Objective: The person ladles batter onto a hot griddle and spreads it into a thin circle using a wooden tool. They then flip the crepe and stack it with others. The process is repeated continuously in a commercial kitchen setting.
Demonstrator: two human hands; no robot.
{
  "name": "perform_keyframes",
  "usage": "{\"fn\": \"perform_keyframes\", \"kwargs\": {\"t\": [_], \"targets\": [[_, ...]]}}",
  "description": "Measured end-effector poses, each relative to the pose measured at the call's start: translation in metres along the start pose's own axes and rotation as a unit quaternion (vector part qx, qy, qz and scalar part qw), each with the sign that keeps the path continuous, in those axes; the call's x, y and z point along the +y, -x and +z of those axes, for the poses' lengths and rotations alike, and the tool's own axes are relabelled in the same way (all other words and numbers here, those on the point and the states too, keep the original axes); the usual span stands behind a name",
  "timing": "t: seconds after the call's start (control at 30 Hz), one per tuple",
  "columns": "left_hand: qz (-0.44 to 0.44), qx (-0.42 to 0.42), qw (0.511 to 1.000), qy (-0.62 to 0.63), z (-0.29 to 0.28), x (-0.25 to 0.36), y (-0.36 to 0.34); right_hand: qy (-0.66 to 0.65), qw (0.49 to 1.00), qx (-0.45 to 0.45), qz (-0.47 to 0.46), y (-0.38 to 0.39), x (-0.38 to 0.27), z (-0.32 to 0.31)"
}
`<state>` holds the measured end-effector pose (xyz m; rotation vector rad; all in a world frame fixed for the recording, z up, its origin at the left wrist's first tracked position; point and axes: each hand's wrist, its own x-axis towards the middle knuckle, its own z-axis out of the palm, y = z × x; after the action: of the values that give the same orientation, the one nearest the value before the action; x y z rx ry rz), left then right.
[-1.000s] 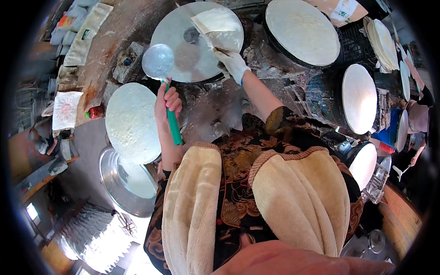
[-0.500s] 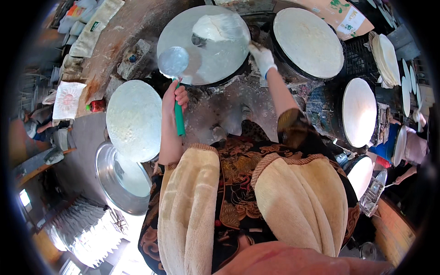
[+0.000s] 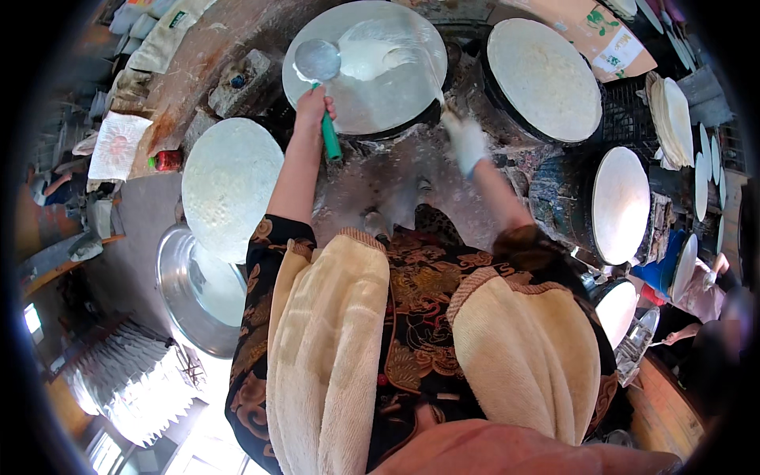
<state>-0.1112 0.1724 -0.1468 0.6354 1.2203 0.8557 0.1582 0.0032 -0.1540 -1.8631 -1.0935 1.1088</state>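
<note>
A large round flat griddle (image 3: 313,104) lies ahead of me, with wet white batter (image 3: 368,47) spread over part of its top. My left hand (image 3: 314,105) is closed around the green handle of a ladle (image 3: 317,60), whose metal bowl hangs over the griddle's left side. At the griddle's near right edge is my right hand (image 3: 465,142), in a white glove and blurred by motion. It grips a thin pale stick (image 3: 437,85) that reaches over the batter; the stick's far end is too smeared to make out.
More round griddles stand around me: one at the far right (image 3: 546,79), one at the right (image 3: 621,206). A pale round sheet (image 3: 231,186) lies at the left, partly over a metal basin (image 3: 170,273). Flat rounds are stacked at the right (image 3: 673,119). Another person (image 3: 704,297) works there.
The ladle and my left hand have moved forward and slightly right, over the griddle. My right hand has come back toward me, and the batter covers a different patch.
</note>
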Motion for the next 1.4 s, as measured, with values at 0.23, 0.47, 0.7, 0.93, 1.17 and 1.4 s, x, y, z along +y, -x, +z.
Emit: {"fn": "perform_keyframes", "kwargs": {"t": [0.23, 0.47, 0.7, 0.93, 1.17, 1.4], "targets": [[0.123, 0.099, 0.984, -0.082, 0.038, -0.028, 0.016, 0.034, 0.997, -0.024, -0.069, 0.006, -0.005, 0.103], [0.089, 0.142, 0.984, 0.062, 0.067, -0.032, 0.027, -0.211, 0.971, -0.075, 0.088, -0.001, -0.028, 0.067], [-0.001, -0.149, 0.921, 0.359, 0.013, 0.013, 0.092, -0.174, 0.981, -0.085, 0.009, 0.003, -0.068, 0.022], [-0.051, -0.183, 0.911, 0.365, 0.0, 0.033, 0.078, 0.157, 0.975, -0.144, -0.064, 0.038, -0.045, 0.069], [-0.13, -0.235, 0.898, 0.349, -0.017, 0.039, 0.126, 0.029, 0.999, -0.008, 0.028, 0.064, -0.054, 0.043], [-0.215, -0.25, 0.913, 0.24, -0.016, -0.002, 0.151, -0.235, 0.954, -0.078, 0.167, 0.129, -0.076, 0.017]]}}
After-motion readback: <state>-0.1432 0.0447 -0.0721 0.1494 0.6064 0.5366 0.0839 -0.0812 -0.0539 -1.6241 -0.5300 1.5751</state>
